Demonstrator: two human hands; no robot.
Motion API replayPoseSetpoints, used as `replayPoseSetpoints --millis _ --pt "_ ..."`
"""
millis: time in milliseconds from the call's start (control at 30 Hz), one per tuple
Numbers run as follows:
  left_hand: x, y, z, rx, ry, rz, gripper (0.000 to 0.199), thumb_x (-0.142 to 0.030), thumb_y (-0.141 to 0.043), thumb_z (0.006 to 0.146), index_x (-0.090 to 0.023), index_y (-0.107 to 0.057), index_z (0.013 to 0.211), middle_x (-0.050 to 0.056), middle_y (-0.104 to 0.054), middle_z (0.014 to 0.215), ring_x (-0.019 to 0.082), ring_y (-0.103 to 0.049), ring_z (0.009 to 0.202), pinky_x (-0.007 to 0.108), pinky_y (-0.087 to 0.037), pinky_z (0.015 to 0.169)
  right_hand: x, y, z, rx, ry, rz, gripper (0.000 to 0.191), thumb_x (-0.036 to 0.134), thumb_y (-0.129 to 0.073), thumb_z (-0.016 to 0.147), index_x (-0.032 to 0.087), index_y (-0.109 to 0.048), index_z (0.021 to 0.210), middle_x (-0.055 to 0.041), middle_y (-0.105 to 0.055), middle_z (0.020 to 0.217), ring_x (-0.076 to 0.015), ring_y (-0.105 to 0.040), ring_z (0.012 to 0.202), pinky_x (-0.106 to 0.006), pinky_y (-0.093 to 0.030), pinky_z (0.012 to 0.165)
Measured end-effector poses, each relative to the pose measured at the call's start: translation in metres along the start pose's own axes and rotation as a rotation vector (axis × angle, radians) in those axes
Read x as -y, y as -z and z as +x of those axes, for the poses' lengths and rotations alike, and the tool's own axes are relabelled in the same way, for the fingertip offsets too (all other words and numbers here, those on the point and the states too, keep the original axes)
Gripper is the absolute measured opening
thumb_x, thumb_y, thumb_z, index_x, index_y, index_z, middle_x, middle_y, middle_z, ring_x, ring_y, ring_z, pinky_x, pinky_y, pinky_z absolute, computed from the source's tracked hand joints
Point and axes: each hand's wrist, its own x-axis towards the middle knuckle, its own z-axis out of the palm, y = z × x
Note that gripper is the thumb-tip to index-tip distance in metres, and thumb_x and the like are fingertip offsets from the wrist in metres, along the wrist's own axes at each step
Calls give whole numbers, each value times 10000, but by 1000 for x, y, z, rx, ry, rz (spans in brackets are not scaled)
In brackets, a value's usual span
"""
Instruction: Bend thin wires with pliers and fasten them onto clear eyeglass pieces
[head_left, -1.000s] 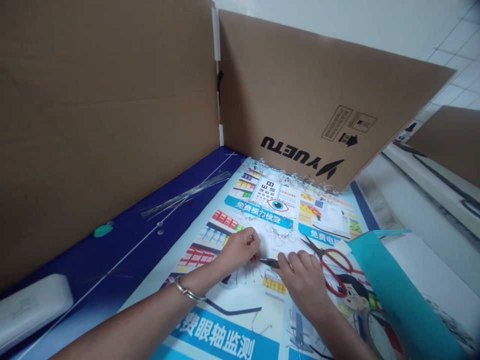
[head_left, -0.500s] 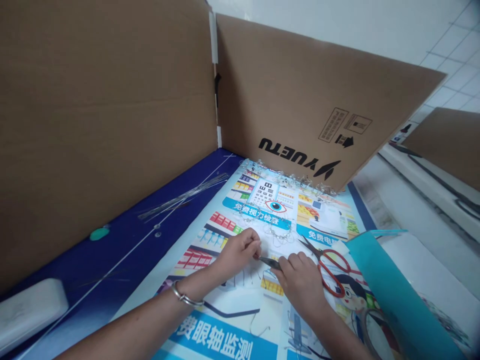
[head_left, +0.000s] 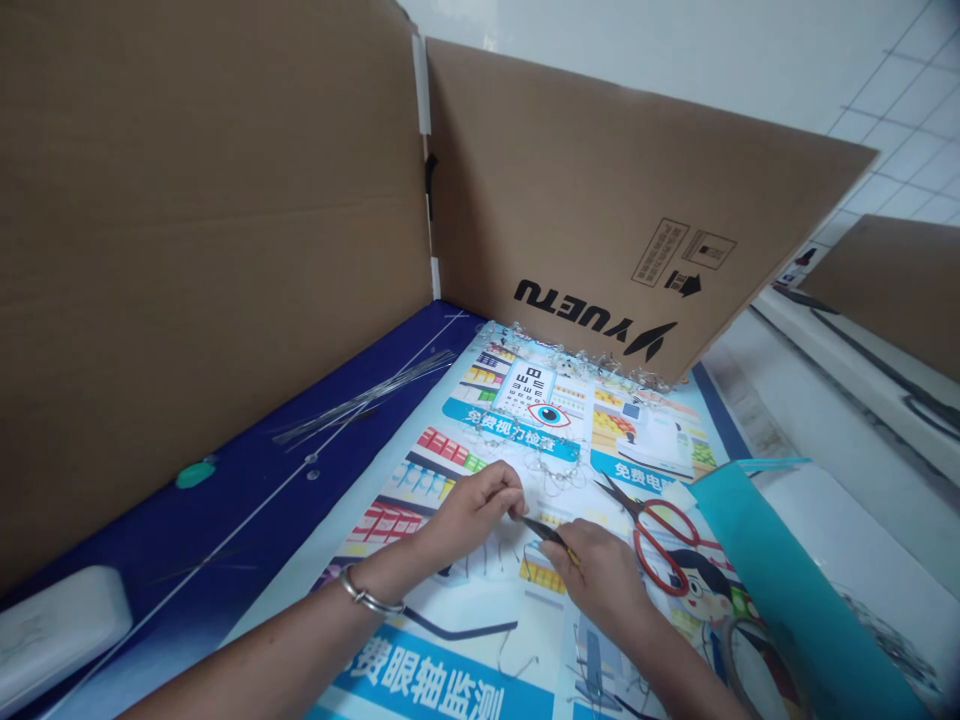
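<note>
My left hand point(head_left: 480, 508), with a silver bangle point(head_left: 369, 597) at the wrist, pinches something too small to make out. My right hand point(head_left: 604, 580) grips a pair of pliers point(head_left: 550, 531) with dark jaws and a bit of yellow on the handle. The jaw tips point left and meet my left fingertips. Just beyond my hands lies a loop of clear beads and thin wire point(head_left: 559, 472) on the printed poster point(head_left: 536, 700). Scissors point(head_left: 634, 505) with red handles rest right of my right hand, blades toward the far left.
Cardboard panels point(head_left: 570, 170) stand behind and to the left. Small beaded wire pieces point(head_left: 600, 365) line the back panel's foot. A bundle of thin wires point(head_left: 367, 397) and a white case point(head_left: 67, 635) lie at left. At right are a teal board point(head_left: 795, 580) and a tape roll point(head_left: 731, 655).
My right hand has turned and shifted slightly down and right, and more of the plier handle shows. My left hand stays pinched at the jaw tips.
</note>
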Motion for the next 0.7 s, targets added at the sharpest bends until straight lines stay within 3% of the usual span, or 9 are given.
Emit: replayPoseSetpoints --millis 500,700 --pt "-6 3 -1 31 -57 71 148 -169 -413 868 -167 -547 807 9 -615 738 121 -570 694 235 -423 654 0 10 1 61 0 62 345 440 -339 896 201 -509 713 3 -588 727 -123 -522 665 -226 -274 559" --pt "-3 3 1 67 19 -74 146 -244 -427 878 -163 -537 826 23 -634 764 129 -579 705 234 -425 626 0 5 -2 31 -12 88 320 430 -351 893 206 -538 760 -6 -580 751 -131 -521 708 -219 -300 592"
